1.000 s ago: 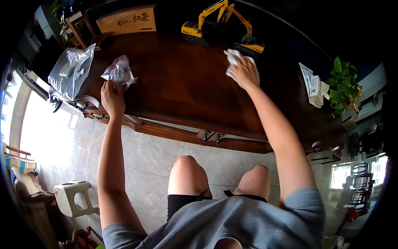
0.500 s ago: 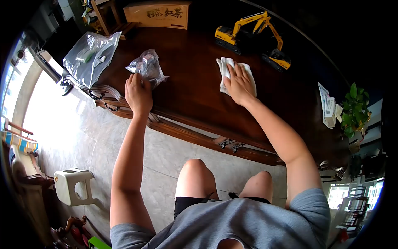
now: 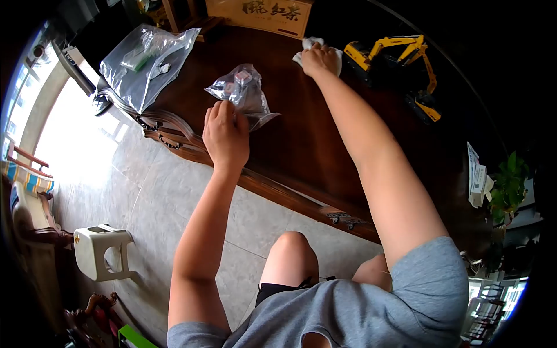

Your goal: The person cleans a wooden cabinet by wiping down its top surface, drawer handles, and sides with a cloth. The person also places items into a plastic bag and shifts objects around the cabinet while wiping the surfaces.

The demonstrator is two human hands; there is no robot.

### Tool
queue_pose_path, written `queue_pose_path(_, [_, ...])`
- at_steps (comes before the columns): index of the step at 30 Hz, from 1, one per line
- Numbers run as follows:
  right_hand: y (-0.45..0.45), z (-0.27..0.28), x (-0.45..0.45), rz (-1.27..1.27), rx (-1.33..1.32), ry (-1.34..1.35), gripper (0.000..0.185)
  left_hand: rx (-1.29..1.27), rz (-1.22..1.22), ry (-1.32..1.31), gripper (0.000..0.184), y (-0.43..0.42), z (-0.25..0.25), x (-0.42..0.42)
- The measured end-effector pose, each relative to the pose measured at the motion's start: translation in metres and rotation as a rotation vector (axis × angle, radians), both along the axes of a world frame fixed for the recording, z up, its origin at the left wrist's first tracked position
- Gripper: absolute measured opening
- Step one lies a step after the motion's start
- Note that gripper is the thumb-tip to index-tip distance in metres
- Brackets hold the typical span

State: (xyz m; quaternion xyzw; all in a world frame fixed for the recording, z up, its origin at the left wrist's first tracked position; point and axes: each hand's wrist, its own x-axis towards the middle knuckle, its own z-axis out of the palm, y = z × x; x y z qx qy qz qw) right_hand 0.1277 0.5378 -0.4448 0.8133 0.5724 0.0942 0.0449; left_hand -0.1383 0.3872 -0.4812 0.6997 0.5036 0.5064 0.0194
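My right hand (image 3: 321,60) presses down on a crumpled white cloth (image 3: 314,42) toward the back of the dark wooden tabletop (image 3: 301,116). Its fingers are bent over the cloth, which shows on both sides. Just to the right stands a yellow toy excavator (image 3: 358,56). My left hand (image 3: 225,136) rests at the table's front edge with fingers curled and close together. Its fingertips are against the near side of a clear plastic bag (image 3: 251,95) with small reddish items inside; whether they pinch the bag is hidden.
Another clear bag (image 3: 145,69) lies at the table's left end. A tan box with lettering (image 3: 261,16) stands at the back. White packets (image 3: 478,182) and a potted plant (image 3: 509,188) are at the right. On the floor stands a white stool (image 3: 101,252).
My right hand has slid the cloth toward the back and left, beside the excavator, and its spread fingers have bent. My left hand stays by the bag. The view has shifted.
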Motion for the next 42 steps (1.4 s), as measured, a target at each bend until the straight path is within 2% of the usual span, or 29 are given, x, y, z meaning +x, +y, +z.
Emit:
queue_pose_path(2, [0.020, -0.004, 0.007, -0.023, 0.062, 0.005, 0.067, -0.045, -0.009, 0.013, 0.010, -0.001, 0.002, -0.001])
queue_pose_path(4, [0.031, 0.000, 0.015, -0.013, 0.051, 0.042, 0.071, 0.015, -0.003, 0.005, 0.011, -0.002, 0.002, -0.001])
queue_pose_path(6, [0.073, -0.022, 0.049, -0.055, 0.122, 0.186, 0.078, 0.024, 0.004, 0.005, 0.011, 0.000, 0.001, -0.001])
queue_pose_path(8, [0.101, -0.041, 0.074, -0.018, 0.132, 0.167, 0.083, -0.001, 0.001, -0.006, 0.009, 0.000, -0.001, 0.000])
queue_pose_path(9, [0.074, -0.025, 0.056, -0.051, 0.112, 0.191, 0.083, 0.003, -0.006, 0.003, 0.008, 0.000, -0.001, -0.001])
queue_pose_path(14, [0.061, -0.037, 0.057, -0.025, 0.146, 0.219, 0.080, 0.071, -0.004, 0.004, 0.009, 0.003, -0.002, 0.000])
queue_pose_path(16, [0.042, -0.036, 0.045, 0.037, 0.175, 0.113, 0.074, 0.072, 0.017, -0.026, 0.009, 0.001, -0.004, 0.001])
queue_pose_path(18, [0.008, -0.029, 0.026, 0.118, 0.118, 0.068, 0.071, 0.074, 0.023, -0.053, 0.007, 0.001, -0.003, 0.003])
queue_pose_path(21, [-0.057, -0.029, -0.027, 0.373, 0.063, 0.073, 0.072, 0.130, 0.049, -0.091, 0.005, 0.003, -0.004, 0.003])
queue_pose_path(23, [-0.118, -0.020, -0.070, 0.539, 0.088, 0.232, 0.071, 0.135, 0.057, -0.121, 0.008, -0.002, 0.000, 0.001])
queue_pose_path(24, [-0.139, -0.019, -0.087, 0.544, 0.050, 0.300, 0.071, 0.193, 0.087, -0.126, 0.005, 0.002, -0.005, 0.001])
queue_pose_path(25, [-0.164, -0.018, -0.097, 0.607, 0.001, 0.220, 0.072, 0.178, 0.079, -0.141, 0.004, 0.002, -0.008, 0.000])
queue_pose_path(27, [-0.219, -0.024, -0.098, 0.715, 0.069, 0.240, 0.078, 0.142, 0.065, -0.128, 0.007, 0.005, -0.009, -0.002])
queue_pose_path(28, [-0.243, -0.022, -0.093, 0.724, 0.001, 0.175, 0.079, 0.112, 0.061, -0.097, 0.011, 0.006, -0.011, -0.004])
queue_pose_path(33, [-0.368, -0.026, -0.007, 0.694, 0.117, 0.184, 0.081, 0.137, 0.135, 0.087, 0.023, 0.021, -0.026, -0.010])
queue_pose_path(40, [-0.594, 0.016, 0.208, 0.241, -0.038, 0.179, 0.084, 0.130, 0.140, 0.203, 0.025, 0.036, -0.039, -0.028])
queue_pose_path(42, [-0.664, 0.009, 0.278, 0.125, -0.014, 0.128, 0.093, 0.081, 0.097, 0.092, 0.024, 0.040, -0.042, -0.030])
